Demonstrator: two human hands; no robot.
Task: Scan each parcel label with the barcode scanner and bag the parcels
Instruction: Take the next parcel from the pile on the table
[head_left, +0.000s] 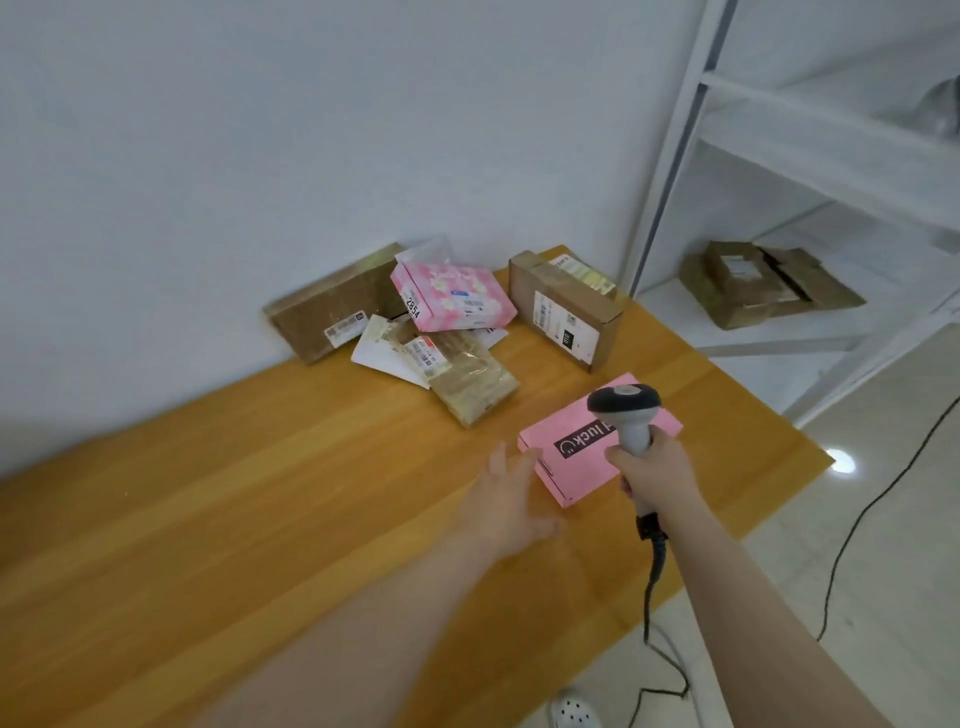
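Flat pink cardboard mailer box (571, 478) lies on the orange wood-grain tabletop (260, 493) near its right edge, black printed strip up. Right-hand grip (654, 467) is closed round the handle of the grey-and-black corded barcode scanner (626, 410), whose head is over the box. Left-hand grip (511, 499) is open, fingers spread at the box's left edge — contact uncertain. Box likely light, stiff, smooth-faced; best taken by its long edges. No shipping label shows on top — probably needs turning. Behind it: a matte brown cardboard carton (566, 312) and a creased taped pouch (472, 384).
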